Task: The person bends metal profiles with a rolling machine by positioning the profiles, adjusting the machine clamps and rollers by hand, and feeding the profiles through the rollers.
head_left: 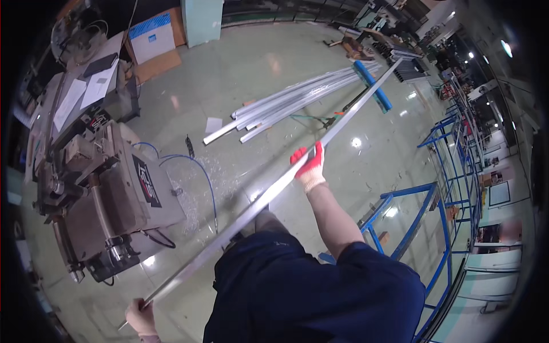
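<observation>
A long, straight silvery metal bar (251, 212) runs slantwise in front of me, from the lower left to the far upper right. My right hand (309, 164), in a red and white work glove, grips it near its middle. Close to its near end, my left hand (141, 318) has its fingers closed round the bar; I cannot tell whether this hand is gloved. Farther along, the bar crosses over a blue roller-shaped bar (382, 98) on a stand; contact between them is unclear.
A grey machine (123, 188) stands at left, with a blue hose (201, 167) trailing beside it over scattered shavings. Several metal profiles (297, 97) lie ahead. Blue frames (444, 228) stand at right. Papers (98, 88) and a white-blue box (151, 41) are at far left.
</observation>
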A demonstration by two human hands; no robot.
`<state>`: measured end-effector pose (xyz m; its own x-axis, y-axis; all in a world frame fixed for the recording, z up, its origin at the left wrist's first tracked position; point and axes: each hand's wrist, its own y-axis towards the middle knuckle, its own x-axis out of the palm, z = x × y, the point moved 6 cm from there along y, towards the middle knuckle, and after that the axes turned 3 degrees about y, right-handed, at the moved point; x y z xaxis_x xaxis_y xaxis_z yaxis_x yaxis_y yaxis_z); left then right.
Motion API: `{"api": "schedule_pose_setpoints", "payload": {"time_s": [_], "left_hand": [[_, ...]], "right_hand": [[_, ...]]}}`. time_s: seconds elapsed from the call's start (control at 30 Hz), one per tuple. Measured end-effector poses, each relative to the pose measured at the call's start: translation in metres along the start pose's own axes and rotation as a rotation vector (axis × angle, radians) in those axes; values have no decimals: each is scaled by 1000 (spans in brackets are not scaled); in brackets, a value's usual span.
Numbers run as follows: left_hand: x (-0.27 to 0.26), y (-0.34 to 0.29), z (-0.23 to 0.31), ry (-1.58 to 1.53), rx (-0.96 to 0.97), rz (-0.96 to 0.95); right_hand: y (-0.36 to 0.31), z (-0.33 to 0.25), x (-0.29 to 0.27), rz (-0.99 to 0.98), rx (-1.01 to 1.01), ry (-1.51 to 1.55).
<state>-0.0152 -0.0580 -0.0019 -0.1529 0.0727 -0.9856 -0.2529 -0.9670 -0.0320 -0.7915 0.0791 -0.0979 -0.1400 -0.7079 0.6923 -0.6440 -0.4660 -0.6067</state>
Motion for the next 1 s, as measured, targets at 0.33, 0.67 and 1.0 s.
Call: {"api": "schedule_pose_setpoints", "payload": {"time_s": [0.33, 0.67, 1.0], "left_hand": [[-17, 159, 145, -12, 68, -70], [18, 275, 299, -42, 282, -274], [-19, 294, 422, -88, 283, -226]], "right_hand": [[141, -80, 33, 8, -203, -30], [226, -186, 49, 15, -312, -26], [314, -346, 15, -54, 6, -305]]}}
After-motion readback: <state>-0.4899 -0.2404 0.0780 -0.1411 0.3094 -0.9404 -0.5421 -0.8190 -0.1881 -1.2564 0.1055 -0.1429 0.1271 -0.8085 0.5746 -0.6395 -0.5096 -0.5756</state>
